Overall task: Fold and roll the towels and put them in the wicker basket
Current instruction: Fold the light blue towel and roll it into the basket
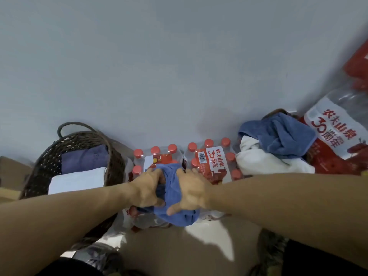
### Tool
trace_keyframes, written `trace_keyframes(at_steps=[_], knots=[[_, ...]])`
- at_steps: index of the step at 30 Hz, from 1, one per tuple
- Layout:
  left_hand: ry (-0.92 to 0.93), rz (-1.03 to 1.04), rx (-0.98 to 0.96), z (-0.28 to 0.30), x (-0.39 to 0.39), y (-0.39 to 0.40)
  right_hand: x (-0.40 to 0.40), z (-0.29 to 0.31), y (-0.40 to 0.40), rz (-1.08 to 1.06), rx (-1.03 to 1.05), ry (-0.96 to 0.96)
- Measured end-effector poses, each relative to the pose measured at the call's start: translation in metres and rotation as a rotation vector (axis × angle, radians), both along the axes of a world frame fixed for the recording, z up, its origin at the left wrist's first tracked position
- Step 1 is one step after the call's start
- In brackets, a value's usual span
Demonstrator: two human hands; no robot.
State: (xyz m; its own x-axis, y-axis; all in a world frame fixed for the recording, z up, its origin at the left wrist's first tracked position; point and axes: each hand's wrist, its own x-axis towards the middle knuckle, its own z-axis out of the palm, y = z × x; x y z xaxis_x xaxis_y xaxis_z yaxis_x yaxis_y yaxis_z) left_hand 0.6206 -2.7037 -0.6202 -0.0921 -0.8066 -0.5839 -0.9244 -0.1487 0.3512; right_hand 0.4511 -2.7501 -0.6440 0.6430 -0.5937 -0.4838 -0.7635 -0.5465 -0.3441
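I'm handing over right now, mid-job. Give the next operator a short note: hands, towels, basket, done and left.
Left hand and right hand both grip the blue towel, bunched on top of the shrink-wrapped water bottle packs.
Wicker basket sits at the left; it already holds a purple towel and a white towel, both folded.
Left: finish rolling the blue towel and put it in the basket. Then the pile at the right, another blue towel over a white one, not yet folded.
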Motion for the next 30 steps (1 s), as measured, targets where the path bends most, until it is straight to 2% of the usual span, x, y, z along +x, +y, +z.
trace_keyframes(at_steps=[4,6,9,12,15,17,20,23,27,30], knots=[[0.078,0.120,-0.013,0.003,-0.002,-0.007,0.009,0.002,-0.003,-0.130,0.070,-0.058],[0.114,0.175,0.041,0.008,-0.004,-0.009,0.011,0.007,-0.010,-0.123,0.150,-0.021],[0.190,0.159,0.246,0.019,-0.007,-0.005,0.006,0.022,-0.017,0.028,0.319,0.175],[0.325,0.175,0.482,0.028,-0.013,0.002,-0.012,0.036,-0.022,0.031,0.576,0.242],[0.343,0.183,0.539,0.032,-0.022,0.003,-0.027,0.045,-0.025,0.037,0.680,0.297],[0.275,0.185,0.494,0.031,-0.026,0.000,-0.032,0.046,-0.026,0.053,0.657,0.361],[0.107,0.178,0.382,0.027,-0.025,-0.005,-0.042,0.042,-0.031,-0.002,0.541,0.340],[0.010,0.268,0.318,0.023,-0.014,-0.012,-0.053,0.039,-0.043,-0.052,0.454,0.339],[0.018,0.398,0.165,0.018,0.009,-0.020,-0.069,0.038,-0.065,-0.293,0.522,0.241],[-0.078,0.420,-0.026,0.016,0.023,-0.029,-0.078,0.035,-0.079,-0.430,0.452,0.151]])
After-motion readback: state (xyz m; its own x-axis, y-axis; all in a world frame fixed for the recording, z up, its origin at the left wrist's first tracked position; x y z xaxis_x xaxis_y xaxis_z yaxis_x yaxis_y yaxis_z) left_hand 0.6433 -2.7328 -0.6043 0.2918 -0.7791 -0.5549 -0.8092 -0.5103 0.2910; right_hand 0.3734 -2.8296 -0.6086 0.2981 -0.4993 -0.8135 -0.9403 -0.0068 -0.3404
